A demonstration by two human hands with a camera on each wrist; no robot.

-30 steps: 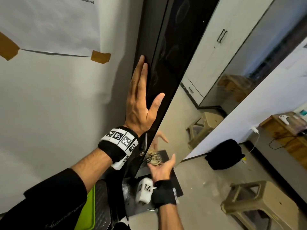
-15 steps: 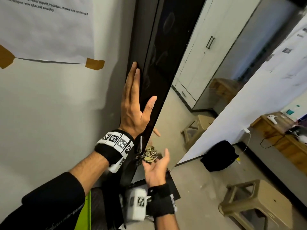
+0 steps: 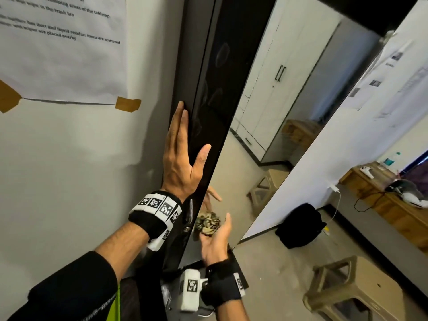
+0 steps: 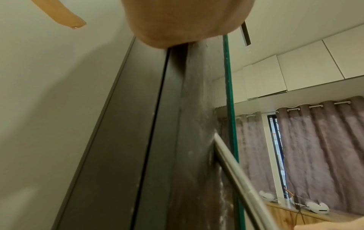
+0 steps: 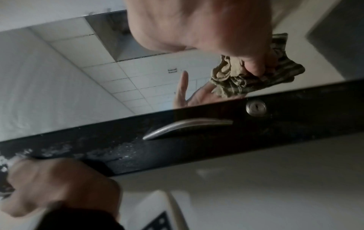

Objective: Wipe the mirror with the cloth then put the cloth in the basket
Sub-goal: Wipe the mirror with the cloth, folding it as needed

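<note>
The mirror (image 3: 266, 107) is a tall panel in a black door frame (image 3: 203, 93). My left hand (image 3: 183, 156) lies flat and straight-fingered against that frame, thumb spread, at mid height. Lower down, my right hand (image 3: 215, 237) holds a crumpled olive striped cloth (image 3: 207, 224) against the bottom part of the glass, beside the frame. In the right wrist view the thumb pinches the cloth (image 5: 256, 77) on the mirror (image 5: 78, 70), and the hand's reflection shows under it. The left wrist view shows only the palm (image 4: 187, 20) on the frame and the mirror's green edge (image 4: 229, 109).
A metal door handle (image 5: 187, 126) and keyhole (image 5: 256, 107) sit on the frame near the cloth. A taped paper sheet (image 3: 62, 49) hangs on the wall at left. A plastic stool (image 3: 354, 288) and black bag (image 3: 298, 225) stand on the floor right. Something lime-green (image 3: 117, 306) shows bottom left.
My right hand has risen a little with the cloth, closer to the mirror beside the frame. The left hand has stayed flat on the frame; the view has tilted upward.
</note>
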